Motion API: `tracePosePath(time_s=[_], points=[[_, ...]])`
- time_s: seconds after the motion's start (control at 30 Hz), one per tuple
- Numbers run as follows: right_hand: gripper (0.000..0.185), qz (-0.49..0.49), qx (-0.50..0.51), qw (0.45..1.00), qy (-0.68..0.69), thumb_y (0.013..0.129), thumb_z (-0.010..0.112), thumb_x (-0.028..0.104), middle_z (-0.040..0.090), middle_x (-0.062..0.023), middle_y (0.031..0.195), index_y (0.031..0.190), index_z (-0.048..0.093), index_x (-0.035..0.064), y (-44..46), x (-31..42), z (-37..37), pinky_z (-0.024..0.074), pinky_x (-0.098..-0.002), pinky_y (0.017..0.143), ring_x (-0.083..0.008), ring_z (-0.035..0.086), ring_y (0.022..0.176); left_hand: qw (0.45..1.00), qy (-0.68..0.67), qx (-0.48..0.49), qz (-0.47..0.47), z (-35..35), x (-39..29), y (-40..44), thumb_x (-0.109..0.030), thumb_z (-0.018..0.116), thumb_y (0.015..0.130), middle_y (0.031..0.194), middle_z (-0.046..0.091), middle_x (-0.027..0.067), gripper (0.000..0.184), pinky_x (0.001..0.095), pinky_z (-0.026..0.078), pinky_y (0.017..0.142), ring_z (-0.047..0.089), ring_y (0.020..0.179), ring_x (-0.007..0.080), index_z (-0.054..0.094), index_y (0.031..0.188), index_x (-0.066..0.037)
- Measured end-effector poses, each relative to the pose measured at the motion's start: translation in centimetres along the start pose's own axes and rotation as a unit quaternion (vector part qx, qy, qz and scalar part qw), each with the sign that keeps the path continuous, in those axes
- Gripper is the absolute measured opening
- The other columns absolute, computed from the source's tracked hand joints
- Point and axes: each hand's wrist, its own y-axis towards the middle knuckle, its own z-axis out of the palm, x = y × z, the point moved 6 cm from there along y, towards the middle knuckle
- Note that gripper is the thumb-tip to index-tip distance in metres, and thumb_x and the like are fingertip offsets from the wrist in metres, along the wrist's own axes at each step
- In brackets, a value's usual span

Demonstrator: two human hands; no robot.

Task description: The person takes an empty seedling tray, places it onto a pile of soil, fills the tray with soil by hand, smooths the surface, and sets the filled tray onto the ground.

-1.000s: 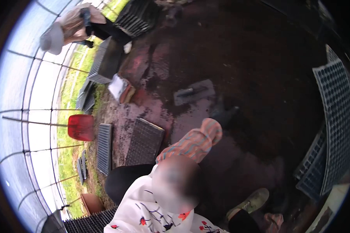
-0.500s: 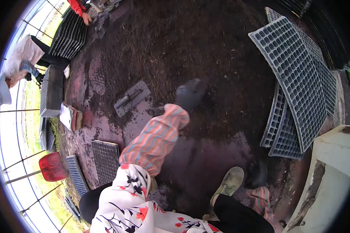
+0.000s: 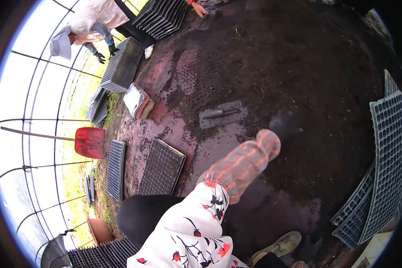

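My left hand (image 3: 285,126), in a dark glove below a striped sleeve cover, reaches out over dark loose soil (image 3: 272,67). Motion smears its fingers, so neither their pose nor any small thing in them can be made out. Left of this hand, apart from it, a flat rectangular trowel (image 3: 223,115) lies with its handle up on the soil-smudged floor. Of my right arm only a bit of striped cuff (image 3: 300,264) shows at the bottom edge, near my shoe (image 3: 283,243); the hand itself is too dark to make out.
Cell trays (image 3: 388,165) lean in a pile at the right. A soil-filled tray (image 3: 163,167) and another tray (image 3: 115,169) lie at left, near a red shovel (image 3: 90,143). A co-worker (image 3: 98,22) bends over stacked trays (image 3: 123,64); another person's hand (image 3: 199,9) shows at the top.
My view has swung left, so everything sits farther right in it. My left hand still hovers over or touches the soil, blurred. My right glove, visible earlier, has mostly dropped out of sight.
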Motion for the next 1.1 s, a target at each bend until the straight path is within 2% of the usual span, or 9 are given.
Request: tracePosePath(time_s=[0.13, 0.2, 0.53, 0.7, 0.77, 0.97, 1.0, 1.07, 1.1], points=[[0.045, -0.114, 0.07, 0.987, -0.087, 0.075, 0.06, 0.016, 0.055, -0.0191, 0.112, 0.115, 0.05, -0.0022, 0.2, 3.6, 1.2, 0.041, -0.0394, 0.089, -0.0312, 0.053, 0.103, 0.95, -0.077, 0.287, -0.097, 1.2, -4.5, -0.2, -0.023, 0.055, 0.075, 0.102, 0.058, 0.0137, 0.029, 0.0441, 0.044, 0.082, 0.054, 0.097, 0.0329, 0.062, 0.102, -0.012], [0.04, -0.155, 0.075, 0.979, -0.109, 0.076, 0.059, 0.017, 0.056, -0.019, 0.109, 0.112, 0.054, -0.0008, 0.1, 4.5, 1.3, 0.0413, -0.0398, 0.088, -0.0324, 0.053, 0.101, 0.987, -0.123, 0.094, -0.045, 1.7, -5.9, -2.0, -0.015, 0.054, 0.074, 0.096, 0.057, 0.0158, 0.022, 0.0438, 0.045, 0.074, 0.054, 0.09, 0.0333, 0.063, 0.094, -0.012], [0.028, -0.21, 0.026, 0.952, -0.222, 0.08, 0.055, 0.022, 0.059, -0.015, 0.102, 0.102, 0.06, 0.0054, 0.8, 2.9, 2.2, 0.0437, -0.0394, 0.082, -0.0309, 0.056, 0.097, 0.963, -0.096, 0.22, -0.12, 0.9, -6.6, -2.4, -0.02, 0.063, 0.067, 0.111, 0.052, 0.0156, 0.04, 0.0477, 0.043, 0.082, 0.05, 0.104, 0.036, 0.06, 0.107, -0.018], [0.028, -0.265, 0.032, 0.93, -0.252, 0.083, 0.052, 0.022, 0.059, -0.0167, 0.102, 0.103, 0.059, 0.0036, 2.1, 1.3, 2.7, 0.0434, -0.0398, 0.083, -0.0324, 0.056, 0.097, 0.992, -0.115, 0.025, -0.047, -2.1, -8.6, -6.0, -0.03, 0.069, 0.061, 0.128, 0.04, 0.019, 0.066, 0.0585, 0.036, 0.088, 0.04, 0.114, 0.0426, 0.048, 0.123, -0.021], [0.029, -0.228, 0.098, 0.961, -0.125, 0.084, 0.05, 0.021, 0.058, -0.0179, 0.104, 0.105, 0.057, 0.0025, 2.4, 1.7, 2.9, 0.0428, -0.04, 0.083, -0.0331, 0.055, 0.098, 0.997, -0.066, -0.031, -0.01, -4.2, -8.9, -7.2, -0.03, 0.069, 0.06, 0.128, 0.04, 0.0197, 0.066, 0.0581, 0.036, 0.089, 0.04, 0.114, 0.0424, 0.048, 0.123, -0.022], [0.03, -0.233, 0.061, 0.966, -0.096, 0.085, 0.049, 0.018, 0.058, -0.0204, 0.1, 0.105, 0.055, -0.0028, 3.1, 0.0, 2.9, 0.0435, -0.0381, 0.083, -0.0326, 0.056, 0.093, 0.98, -0.036, 0.185, -0.058, -0.3, -8.0, -7.6, -0.02, 0.059, 0.072, 0.122, 0.047, 0.0179, 0.046, 0.0482, 0.043, 0.084, 0.047, 0.11, 0.0357, 0.054, 0.118, -0.016], [0.03, -0.233, 0.059, 0.966, -0.095, 0.085, 0.049, 0.018, 0.058, -0.0204, 0.1, 0.105, 0.055, -0.0028, 4.4, -1.9, 3.6, 0.0435, -0.0381, 0.083, -0.0326, 0.056, 0.093, 0.962, -0.156, 0.206, -0.083, 1.9, -6.7, -7.2, -0.018, 0.057, 0.075, 0.115, 0.052, 0.0167, 0.04, 0.0444, 0.044, 0.081, 0.052, 0.104, 0.033, 0.055, 0.115, -0.015], [0.029, -0.033, 0.193, 0.946, 0.26, 0.083, 0.049, 0.018, 0.059, -0.0184, 0.099, 0.105, 0.057, 0.0, 6.5, -6.1, 5.7, 0.0433, -0.0402, 0.082, -0.0356, 0.055, 0.095, 0.929, -0.271, 0.229, -0.109, 2.7, -5.9, -6.7, -0.016, 0.054, 0.078, 0.109, 0.058, 0.0154, 0.035, 0.0407, 0.046, 0.079, 0.056, 0.098, 0.0303, 0.057, 0.112, -0.013], [0.029, -0.032, 0.194, 0.945, 0.261, 0.083, 0.049, 0.018, 0.059, -0.0184, 0.099, 0.105, 0.057, 0.0, 6.9, -6.9, 6.1, 0.0433, -0.0402, 0.082, -0.0356, 0.055, 0.095, 0.939, -0.26, 0.2, -0.105, 1.4, -5.8, -6.3, -0.016, 0.052, 0.079, 0.102, 0.06, 0.0144, 0.03, 0.0392, 0.047, 0.077, 0.058, 0.093, 0.0299, 0.059, 0.108, -0.011]])
